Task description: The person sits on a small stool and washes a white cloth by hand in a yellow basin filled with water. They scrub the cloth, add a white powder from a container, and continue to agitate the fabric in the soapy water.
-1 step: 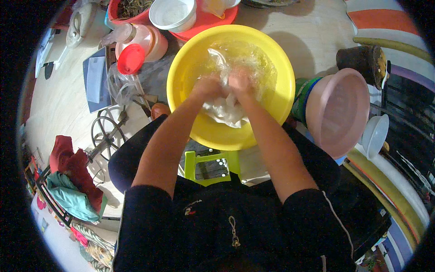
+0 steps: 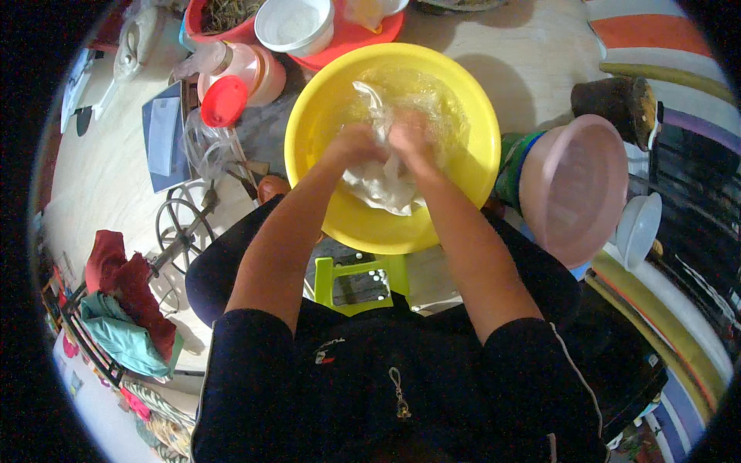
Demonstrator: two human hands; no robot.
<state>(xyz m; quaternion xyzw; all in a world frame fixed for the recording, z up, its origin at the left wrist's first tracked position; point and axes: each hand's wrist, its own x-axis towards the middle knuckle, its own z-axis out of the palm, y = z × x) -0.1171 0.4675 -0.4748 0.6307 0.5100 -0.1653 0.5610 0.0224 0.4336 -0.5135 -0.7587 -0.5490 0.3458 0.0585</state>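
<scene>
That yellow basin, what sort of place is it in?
Probably a room in a home: the yellow basin, the pink basin and the teal cloth at the left suggest that.

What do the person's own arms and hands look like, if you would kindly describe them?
Short black sleeves, pale-lined along the outer side, leave the forearms bare, with no watch or bracelet in view. The left hand and right hand look ungloved, but are too blurred to tell about rings.

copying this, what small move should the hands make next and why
Perhaps draw in the near part of the white cloth: it spreads past the left hand and right hand, close together at it in the yellow basin.
</scene>
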